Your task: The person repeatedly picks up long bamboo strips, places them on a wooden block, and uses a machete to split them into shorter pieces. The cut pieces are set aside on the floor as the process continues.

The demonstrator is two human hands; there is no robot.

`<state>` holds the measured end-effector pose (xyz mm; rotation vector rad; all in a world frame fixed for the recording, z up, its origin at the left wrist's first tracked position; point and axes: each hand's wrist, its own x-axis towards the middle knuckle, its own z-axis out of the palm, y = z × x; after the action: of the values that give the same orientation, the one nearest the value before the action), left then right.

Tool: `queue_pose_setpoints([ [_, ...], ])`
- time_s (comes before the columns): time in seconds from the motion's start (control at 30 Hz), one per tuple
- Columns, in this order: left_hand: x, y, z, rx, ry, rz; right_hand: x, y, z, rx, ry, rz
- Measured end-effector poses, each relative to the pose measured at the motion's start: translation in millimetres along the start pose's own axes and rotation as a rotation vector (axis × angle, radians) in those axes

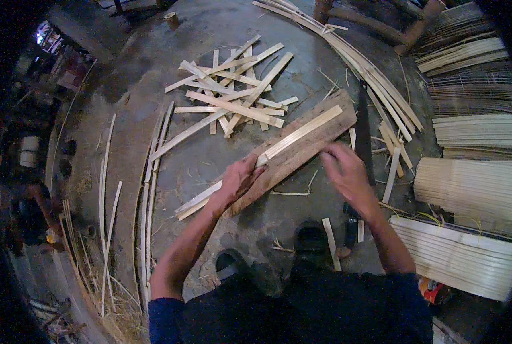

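Bamboo strips (279,146) lie along a wooden board (302,146) on the floor. Left hand (241,178) grip presses down on them mid-length; right hand (348,172) hovers open beside. They look light, stiff, splintery-edged.

Bamboo strips (233,103): pale yellow. Plank (302,150): brown, streaked grain. Floor (210,166): dark grey, mottled. Sleeves (164,321): dark navy. Stacked slats (468,189): cream.

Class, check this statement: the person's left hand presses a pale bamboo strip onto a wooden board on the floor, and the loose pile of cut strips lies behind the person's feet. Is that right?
Not quite. The left hand does press the pale bamboo strip onto the wooden board, but the loose pile of cut strips lies beyond the board, in front of the person, as the head view shows.
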<state>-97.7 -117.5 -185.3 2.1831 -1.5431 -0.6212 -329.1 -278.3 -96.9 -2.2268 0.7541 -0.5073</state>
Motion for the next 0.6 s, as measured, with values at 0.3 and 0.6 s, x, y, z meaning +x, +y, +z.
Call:
queue_pose_setpoints([
  [0.3, 22, -13, -40, -0.105, 0.060, 0.133, -182, 116, 3, -0.520, -0.095, 0.236],
  [0.6, 45, -10, -9, -0.062, 0.200, -0.003, -169, 104, -10, -0.009, 0.267, 0.429],
])
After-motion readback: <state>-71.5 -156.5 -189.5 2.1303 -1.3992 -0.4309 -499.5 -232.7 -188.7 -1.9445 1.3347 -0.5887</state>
